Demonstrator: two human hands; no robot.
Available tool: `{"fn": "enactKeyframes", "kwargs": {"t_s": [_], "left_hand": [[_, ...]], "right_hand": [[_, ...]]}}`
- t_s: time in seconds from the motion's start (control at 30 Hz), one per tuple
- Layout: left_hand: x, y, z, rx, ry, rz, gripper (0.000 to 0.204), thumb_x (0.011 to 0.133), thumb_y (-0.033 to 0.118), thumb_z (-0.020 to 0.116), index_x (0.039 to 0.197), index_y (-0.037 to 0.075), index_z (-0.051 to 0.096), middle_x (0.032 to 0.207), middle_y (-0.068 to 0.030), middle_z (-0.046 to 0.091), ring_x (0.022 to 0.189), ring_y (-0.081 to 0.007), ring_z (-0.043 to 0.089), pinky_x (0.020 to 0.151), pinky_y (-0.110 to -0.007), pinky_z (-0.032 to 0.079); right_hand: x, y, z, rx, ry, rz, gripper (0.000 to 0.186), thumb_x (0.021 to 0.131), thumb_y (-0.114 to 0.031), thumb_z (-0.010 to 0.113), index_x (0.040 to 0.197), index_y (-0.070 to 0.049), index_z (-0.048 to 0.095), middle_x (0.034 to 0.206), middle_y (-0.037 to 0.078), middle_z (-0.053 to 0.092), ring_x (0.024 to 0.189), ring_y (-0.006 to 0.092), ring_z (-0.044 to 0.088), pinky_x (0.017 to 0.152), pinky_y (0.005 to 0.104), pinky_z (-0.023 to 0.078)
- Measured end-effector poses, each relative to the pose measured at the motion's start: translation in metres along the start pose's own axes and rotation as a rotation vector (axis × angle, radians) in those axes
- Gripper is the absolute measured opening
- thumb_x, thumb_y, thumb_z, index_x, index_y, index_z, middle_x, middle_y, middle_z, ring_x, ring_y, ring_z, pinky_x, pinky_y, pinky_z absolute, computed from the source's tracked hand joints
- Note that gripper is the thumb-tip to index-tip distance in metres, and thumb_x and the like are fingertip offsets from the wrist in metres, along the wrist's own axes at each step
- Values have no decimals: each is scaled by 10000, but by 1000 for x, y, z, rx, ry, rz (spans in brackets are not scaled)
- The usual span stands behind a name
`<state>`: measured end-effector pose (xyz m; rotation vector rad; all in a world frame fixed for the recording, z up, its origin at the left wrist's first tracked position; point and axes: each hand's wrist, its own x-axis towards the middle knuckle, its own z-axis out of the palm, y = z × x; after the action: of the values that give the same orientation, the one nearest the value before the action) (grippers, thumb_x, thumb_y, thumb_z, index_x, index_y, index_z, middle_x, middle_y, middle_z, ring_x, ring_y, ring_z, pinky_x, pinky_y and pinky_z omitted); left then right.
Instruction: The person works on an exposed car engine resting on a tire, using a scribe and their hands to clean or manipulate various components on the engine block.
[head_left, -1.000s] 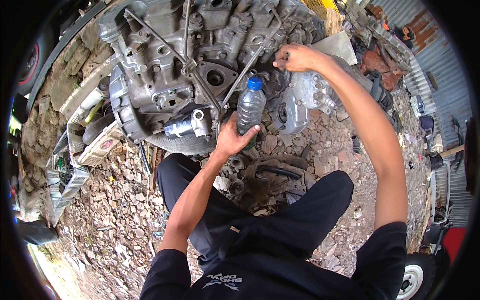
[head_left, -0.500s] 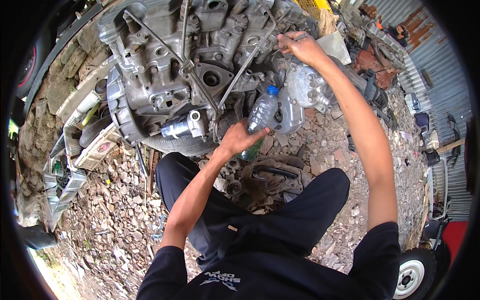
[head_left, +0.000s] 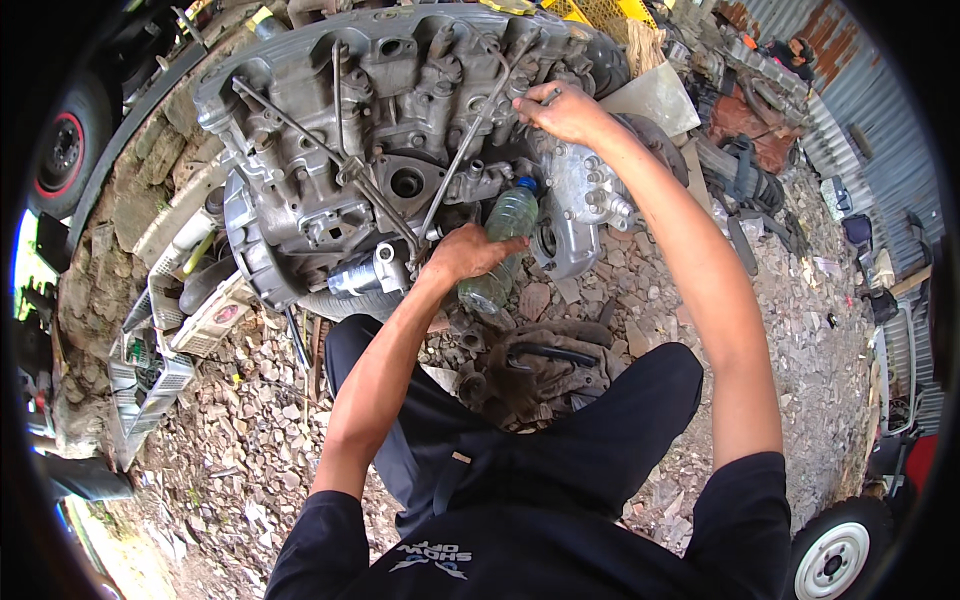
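While left hand (head_left: 470,252) grips bottle (head_left: 500,245), right hand (head_left: 562,110) touches engine (head_left: 400,130).

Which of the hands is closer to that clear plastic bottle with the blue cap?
Left. The left hand is wrapped around the plastic bottle. The right hand is higher up, apart from it, on the grey engine block.

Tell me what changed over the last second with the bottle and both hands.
The left hand tipped the plastic bottle from upright to leaning, its blue cap toward the engine, and carried it closer. The right hand stayed on top of the engine; the left grip stayed shut on the bottle.
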<state>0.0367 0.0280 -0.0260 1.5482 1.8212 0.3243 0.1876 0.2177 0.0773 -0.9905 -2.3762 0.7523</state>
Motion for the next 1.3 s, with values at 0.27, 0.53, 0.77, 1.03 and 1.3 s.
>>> {"fn": "enactKeyframes", "kwargs": {"t_s": [0.27,0.53,0.77,1.03,1.3], "left_hand": [[-8,26,-4,32,10,-48,828,752,740,650,801,-85,692,748,-261,654,785,-348,670,776,-455,498],[-23,21,-4,93,76,-55,808,766,733,636,795,-73,698,731,-253,656,763,-356,675,765,-458,504],[-25,5,0,49,76,-46,790,791,722,623,963,-45,699,815,-273,682,900,-405,690,836,-467,499],[-41,-27,34,-130,346,125,1014,784,711,667,1302,-134,450,905,-321,687,954,-472,682,884,-478,529],[-50,-61,63,-298,558,489,893,727,492,848,1222,-153,479,874,-269,698,837,-429,708,724,-472,565]], "right_hand": [[1,0,-3,-133,-6,-16,423,911,-498,622,1059,-123,752,948,205,726,959,373,693,882,430,535],[0,0,-2,-123,24,-40,428,925,-481,631,940,-67,737,808,122,705,810,235,673,769,342,516],[-16,-19,-3,-205,115,-71,429,940,-455,642,926,-36,730,763,122,716,718,215,694,731,357,533],[-134,-71,21,62,499,-356,314,966,-285,652,1063,6,720,1099,219,712,994,331,718,854,386,564],[-212,-12,101,60,296,-162,180,897,-62,656,1067,-19,699,1145,167,643,962,312,695,836,385,570]]}}
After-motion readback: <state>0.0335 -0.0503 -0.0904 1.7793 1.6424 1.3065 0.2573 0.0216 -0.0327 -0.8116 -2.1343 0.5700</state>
